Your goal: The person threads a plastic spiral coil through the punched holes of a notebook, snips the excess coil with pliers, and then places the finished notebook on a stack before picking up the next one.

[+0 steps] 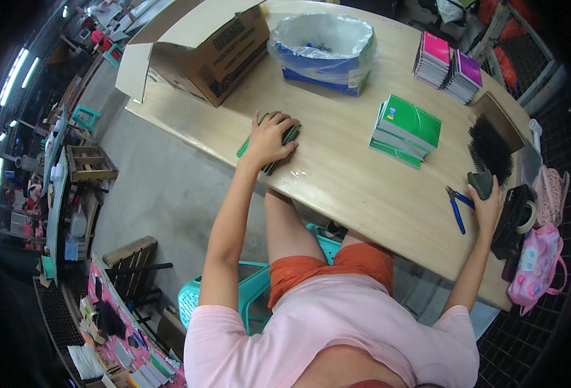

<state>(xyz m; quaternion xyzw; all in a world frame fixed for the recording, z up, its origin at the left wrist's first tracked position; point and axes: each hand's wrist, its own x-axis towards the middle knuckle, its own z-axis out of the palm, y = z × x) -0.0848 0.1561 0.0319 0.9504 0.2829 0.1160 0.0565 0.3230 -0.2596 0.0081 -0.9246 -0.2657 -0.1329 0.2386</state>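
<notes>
The left grip (pixel 273 138) lies directly over a green spiral notebook (pixel 290 134) on the bench (pixel 327 155), left of frame centre, long axis hidden; its clasp is unclear. The right grip (pixel 488 204), far right, closes round a dark-green block (pixel 479 183).

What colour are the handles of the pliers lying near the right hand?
Blue; the pliers' handles show in the head view, the only one.
</notes>
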